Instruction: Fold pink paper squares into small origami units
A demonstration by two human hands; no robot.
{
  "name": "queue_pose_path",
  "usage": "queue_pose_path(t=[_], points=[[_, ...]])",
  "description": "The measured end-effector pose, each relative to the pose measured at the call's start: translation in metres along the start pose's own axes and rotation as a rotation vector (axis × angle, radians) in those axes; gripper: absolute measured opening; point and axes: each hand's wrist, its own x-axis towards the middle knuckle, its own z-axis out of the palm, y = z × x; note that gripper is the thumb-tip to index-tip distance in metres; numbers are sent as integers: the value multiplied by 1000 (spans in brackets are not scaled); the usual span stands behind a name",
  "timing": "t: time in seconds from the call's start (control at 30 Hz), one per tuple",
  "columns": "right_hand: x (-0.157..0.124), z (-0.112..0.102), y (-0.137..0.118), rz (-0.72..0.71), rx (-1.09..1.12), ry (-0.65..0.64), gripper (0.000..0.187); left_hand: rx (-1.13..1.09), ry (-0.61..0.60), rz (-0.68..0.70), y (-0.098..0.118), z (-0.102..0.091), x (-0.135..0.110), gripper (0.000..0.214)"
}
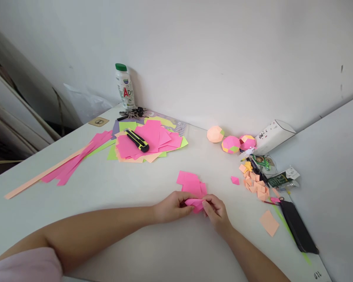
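My left hand [172, 206] and my right hand [216, 211] meet near the front of the white table [111, 196]. Both pinch a small folded pink paper piece [195, 203] between their fingertips, just above the tabletop. Right behind it lies a small stack of pink paper squares [191, 183]. A single small pink folded piece [235, 180] rests to the right of that stack.
A pile of pink, green and peach sheets [153, 143] with a yellow-black utility knife [137, 140] lies further back. Long paper strips [64, 166] lie left. Three paper balls [231, 143], small peach pieces [257, 184], a black phone [298, 231], a bottle [124, 86] and keys [132, 113] are around.
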Motion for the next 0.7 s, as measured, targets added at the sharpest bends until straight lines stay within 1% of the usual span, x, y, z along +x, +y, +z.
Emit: queue_pose_path(t=[0.07,0.2,0.27,0.37,0.43,0.57,0.63,0.7], points=[[-1,1,-1,-9,-25,-7,26,-11,6,-17,-1,-1,0,25],[-1,2,0,-22,-51,-10,28,-21,69,-76,-2,-2,0,32],[-1,3,0,-21,-58,-2,25,-17,80,-92,-2,-3,1,32],[-1,5,2,-35,-42,38,16,-25,58,-95,-2,-3,0,30],[-1,5,2,-81,-60,54,16,-28,31,-76,-1,-4,0,28],[0,4,4,-240,-207,22,17,-19,10,-64,-2,-3,1,26],[1,3,6,-269,-240,24,19,-13,33,-91,-4,-2,1,28],[1,3,6,-260,-234,45,20,-7,66,-103,-7,-2,1,29]])
